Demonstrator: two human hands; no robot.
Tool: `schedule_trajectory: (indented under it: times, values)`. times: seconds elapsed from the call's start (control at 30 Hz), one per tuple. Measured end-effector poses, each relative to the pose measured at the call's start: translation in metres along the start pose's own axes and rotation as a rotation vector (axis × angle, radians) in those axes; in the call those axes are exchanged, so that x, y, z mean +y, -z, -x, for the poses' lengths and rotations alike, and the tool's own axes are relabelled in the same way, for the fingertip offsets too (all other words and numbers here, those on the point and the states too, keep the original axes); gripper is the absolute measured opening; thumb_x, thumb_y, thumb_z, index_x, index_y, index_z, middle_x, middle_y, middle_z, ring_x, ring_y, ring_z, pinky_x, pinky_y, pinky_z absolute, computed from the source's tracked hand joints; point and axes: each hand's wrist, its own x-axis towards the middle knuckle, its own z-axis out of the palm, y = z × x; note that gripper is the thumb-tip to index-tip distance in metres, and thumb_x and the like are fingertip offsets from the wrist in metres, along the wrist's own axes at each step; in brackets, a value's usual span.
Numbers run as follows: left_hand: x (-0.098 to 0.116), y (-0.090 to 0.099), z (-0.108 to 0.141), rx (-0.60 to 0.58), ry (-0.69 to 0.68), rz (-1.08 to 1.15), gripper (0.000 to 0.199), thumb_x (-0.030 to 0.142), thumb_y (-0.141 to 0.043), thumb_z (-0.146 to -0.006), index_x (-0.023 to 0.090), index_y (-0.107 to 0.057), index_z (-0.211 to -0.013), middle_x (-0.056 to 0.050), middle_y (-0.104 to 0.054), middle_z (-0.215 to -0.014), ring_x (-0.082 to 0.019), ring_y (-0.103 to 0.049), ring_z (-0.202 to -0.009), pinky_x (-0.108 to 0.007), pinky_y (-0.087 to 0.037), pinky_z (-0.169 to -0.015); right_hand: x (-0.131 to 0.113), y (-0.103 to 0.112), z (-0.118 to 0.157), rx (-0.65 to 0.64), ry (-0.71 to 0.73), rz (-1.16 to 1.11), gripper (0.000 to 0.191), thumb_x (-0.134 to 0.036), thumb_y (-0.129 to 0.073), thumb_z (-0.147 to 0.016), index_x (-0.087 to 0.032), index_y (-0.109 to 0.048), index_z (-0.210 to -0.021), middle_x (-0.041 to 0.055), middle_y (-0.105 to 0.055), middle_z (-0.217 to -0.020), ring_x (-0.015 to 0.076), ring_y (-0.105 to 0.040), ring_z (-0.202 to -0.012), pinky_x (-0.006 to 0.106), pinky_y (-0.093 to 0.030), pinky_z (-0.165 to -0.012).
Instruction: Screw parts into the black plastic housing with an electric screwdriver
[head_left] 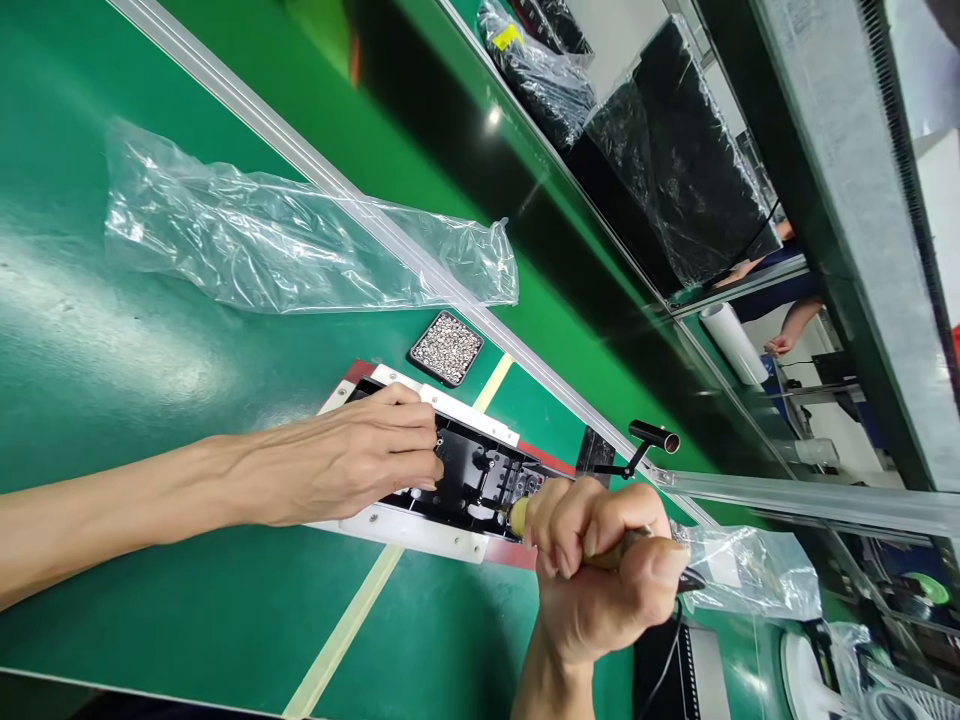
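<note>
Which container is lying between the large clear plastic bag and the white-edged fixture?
In the head view, a black tray of small metal parts lies there.

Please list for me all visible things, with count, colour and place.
Table: one, green, underneath.
Frame: one, white and red, centre.
Device: one, black, inside frame.
Tray of small pieces: one, black, beyond frame.
Plastic bags: two, clear, beyond tray and right of frame.
Tape line: one, yellow, under frame.
Rail: one, silver, diagonally across.
Holder: one, black, on rail.
Wrapped bundles: several, black, upper right.
Roll: one, white, right background.
Co-worker's hand: one, bare, right background.
Lower-right clutter: several, mixed, not countable.
Tool: one, partly yellow, at device.
Left hand: one, bare, over device.
Right hand: one, bare, gripping tool.
</note>
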Motion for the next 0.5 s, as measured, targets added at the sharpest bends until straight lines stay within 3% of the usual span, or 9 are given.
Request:
schedule_trajectory:
  times: [0.27, 0.5]
  values:
    - [-0.0001, 0.0039, -0.0078, -0.023, -0.005, 0.099, 0.027, 0.004, -0.055, -0.122, 0.018, -0.072, -0.107, -0.003, -0.066, -0.087, -0.022, -0.055, -0.082, -0.039, -0.041, -0.087, 0.0056, -0.0079, 0.0005, 0.078, 0.034, -0.059, 0.053, -0.048, -0.048, -0.119, -0.023, -0.035, -0.074, -0.0107, -0.027, -0.050, 0.0054, -0.022, -0.040, 0.015, -0.034, -0.043]
    - [-0.0024, -0.0023, -0.0032, -0.007, 0.034, 0.155, 0.023, 0.003, -0.060, -0.119, 0.020, -0.070, -0.107, -0.003, -0.067, -0.089, -0.022, -0.058, -0.082, -0.037, -0.043, -0.087, 0.0064, -0.0064, 0.0006, 0.062, 0.022, -0.058, 0.052, -0.048, -0.047, -0.119, -0.024, -0.036, -0.074, -0.0109, -0.029, -0.051, 0.0061, -0.024, -0.039, 0.015, -0.034, -0.043]
